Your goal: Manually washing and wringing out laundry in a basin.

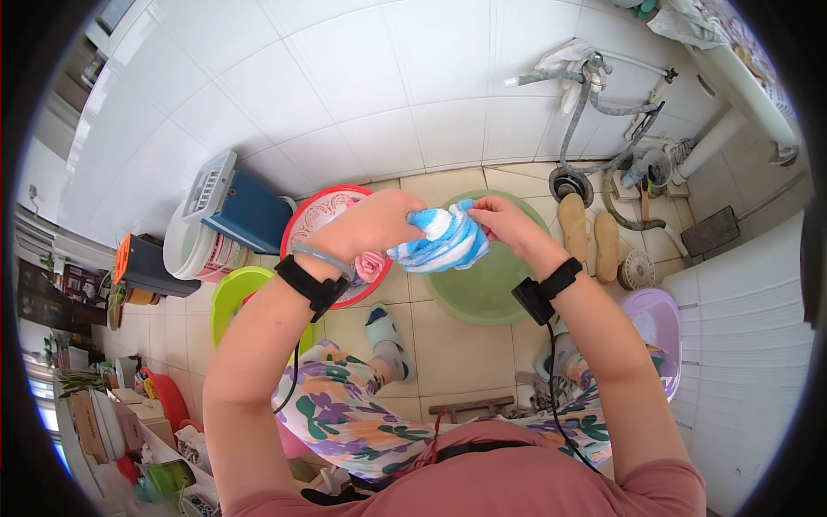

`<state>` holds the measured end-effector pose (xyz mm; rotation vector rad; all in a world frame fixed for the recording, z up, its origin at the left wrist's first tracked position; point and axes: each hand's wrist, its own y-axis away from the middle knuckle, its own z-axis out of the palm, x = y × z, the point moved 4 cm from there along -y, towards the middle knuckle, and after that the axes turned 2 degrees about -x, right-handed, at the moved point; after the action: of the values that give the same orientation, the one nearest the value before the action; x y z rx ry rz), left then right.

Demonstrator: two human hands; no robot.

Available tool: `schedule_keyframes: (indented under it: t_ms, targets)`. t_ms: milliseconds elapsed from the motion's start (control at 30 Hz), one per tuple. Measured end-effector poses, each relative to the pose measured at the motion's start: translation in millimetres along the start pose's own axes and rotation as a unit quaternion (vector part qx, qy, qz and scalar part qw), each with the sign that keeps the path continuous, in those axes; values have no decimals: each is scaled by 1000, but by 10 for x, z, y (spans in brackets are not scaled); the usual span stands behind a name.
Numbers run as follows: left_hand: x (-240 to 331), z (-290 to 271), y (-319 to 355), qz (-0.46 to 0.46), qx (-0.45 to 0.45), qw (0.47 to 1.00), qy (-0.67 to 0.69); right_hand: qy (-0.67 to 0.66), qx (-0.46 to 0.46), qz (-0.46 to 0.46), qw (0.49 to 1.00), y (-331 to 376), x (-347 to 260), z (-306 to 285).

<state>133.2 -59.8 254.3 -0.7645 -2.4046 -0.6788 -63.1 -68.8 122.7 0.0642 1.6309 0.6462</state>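
Observation:
A blue and white striped cloth [448, 247], perhaps a small towel, hangs bunched between my two hands in front of me. My left hand [386, 222] grips its left end, over the edge of a red-rimmed basin [345, 303]. On the right, my right hand [508, 226] pinches the cloth's upper right corner, with fingers closed on it. Below and to the right is a green basin [484, 297], partly covered by the cloth and my right hand. Inside the red-rimmed basin lies a pink cloth [369, 267], partly hidden by my left forearm.
A lime-green basin [220, 297] and a white bucket [196, 258] beside a blue box [250, 213] stand to the left. At right are tan slippers [606, 246], a drain with hoses [570, 183] and a lilac basin [663, 314]. A tiled wall rises behind.

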Motion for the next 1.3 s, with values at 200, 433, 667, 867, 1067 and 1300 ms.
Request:
schedule_keyframes:
  t_ms: [200, 433, 667, 867, 1067, 1300]
  targets:
    - [-694, 1034, -702, -82, -4, 996, 47, -130, 133, -7, 983, 73, 704, -670]
    - [-1513, 2274, -998, -292, 55, 882, 366, -198, 172, 44, 964, -132, 1406, -866]
    - [-2071, 3058, -1421, -273, 84, 908, 305, 56, 178, 181, 966, -597, 2596, -892]
    - [-1611, 3470, -1800, -214, -92, 972, 24, 449, 54, 93, 887, -889, 2706, -472]
    - [-1862, 3902, -1974, -155, -176, 972, -28, 485, -40, 163, 858, -1012, 2991, -473]
    - [-2055, 2968, -2230, -293, -8, 947, 134, 387, 184, 104, 898, -1303, 2678, -828]
